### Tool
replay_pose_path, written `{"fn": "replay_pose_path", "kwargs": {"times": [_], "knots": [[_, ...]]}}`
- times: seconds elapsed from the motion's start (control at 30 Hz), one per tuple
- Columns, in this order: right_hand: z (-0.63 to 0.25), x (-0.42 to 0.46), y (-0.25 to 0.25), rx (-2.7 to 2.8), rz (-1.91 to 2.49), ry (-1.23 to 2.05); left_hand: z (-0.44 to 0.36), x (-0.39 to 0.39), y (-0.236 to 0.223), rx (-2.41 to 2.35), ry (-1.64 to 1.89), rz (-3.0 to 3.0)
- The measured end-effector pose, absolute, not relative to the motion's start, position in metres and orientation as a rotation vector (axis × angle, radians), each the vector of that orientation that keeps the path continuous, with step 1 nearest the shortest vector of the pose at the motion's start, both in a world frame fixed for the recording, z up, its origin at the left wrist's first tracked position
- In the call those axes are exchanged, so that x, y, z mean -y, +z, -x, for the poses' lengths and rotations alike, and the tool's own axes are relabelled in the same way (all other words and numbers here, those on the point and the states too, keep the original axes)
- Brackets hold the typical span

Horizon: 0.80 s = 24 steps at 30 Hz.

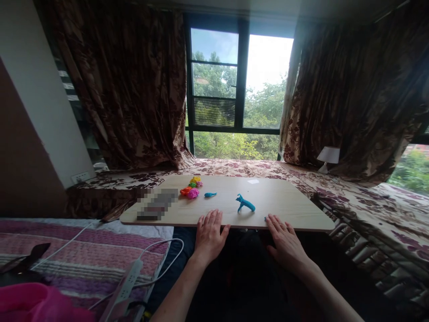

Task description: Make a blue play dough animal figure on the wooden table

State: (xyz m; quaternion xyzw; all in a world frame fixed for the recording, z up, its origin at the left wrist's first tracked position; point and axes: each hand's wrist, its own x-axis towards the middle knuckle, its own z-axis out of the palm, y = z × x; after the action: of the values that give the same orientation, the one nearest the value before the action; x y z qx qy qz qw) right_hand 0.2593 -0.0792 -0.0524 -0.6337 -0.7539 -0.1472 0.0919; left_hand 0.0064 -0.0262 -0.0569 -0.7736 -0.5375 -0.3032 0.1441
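Note:
My left hand (210, 235) lies flat on the front edge of the pale wooden tabletop (288, 197), fingers stretched out and holding nothing. Further right, my right hand (285, 240) rests its extended fingers on the same edge. A tiny blue bit (266, 218) shows at its fingertips; whether more lies under them is hidden. Between the hands and slightly beyond them stands a blue modelling-clay figure (246, 204), with thin legs and a branching end. A smaller tapered blue clay piece (210, 194) lies to its left, apart from both hands.
Orange (185, 191), pink (193, 193), green (192, 184) and yellow clay lumps (195, 179) sit together at the back left. A blurred-out item (157, 204) is on the table's left. A power strip (125, 281) lies on the striped bed; a lamp (329, 155) stands at the right.

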Motion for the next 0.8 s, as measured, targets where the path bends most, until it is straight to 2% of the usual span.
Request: {"fn": "replay_pose_path", "kwargs": {"times": [0.3,0.6,0.8], "knots": [[-0.271,0.047,-0.042,2.181,1.977,-0.349,-0.007,0.025,-0.055,1.533,-0.880,2.231],[-0.264,0.079,-0.050,2.243,1.892,-0.360,-0.007,0.027,-0.055,1.543,-0.869,2.231],[-0.273,0.048,-0.046,2.125,1.999,-0.316,-0.007,0.026,-0.056,1.540,-0.874,2.230]]}}
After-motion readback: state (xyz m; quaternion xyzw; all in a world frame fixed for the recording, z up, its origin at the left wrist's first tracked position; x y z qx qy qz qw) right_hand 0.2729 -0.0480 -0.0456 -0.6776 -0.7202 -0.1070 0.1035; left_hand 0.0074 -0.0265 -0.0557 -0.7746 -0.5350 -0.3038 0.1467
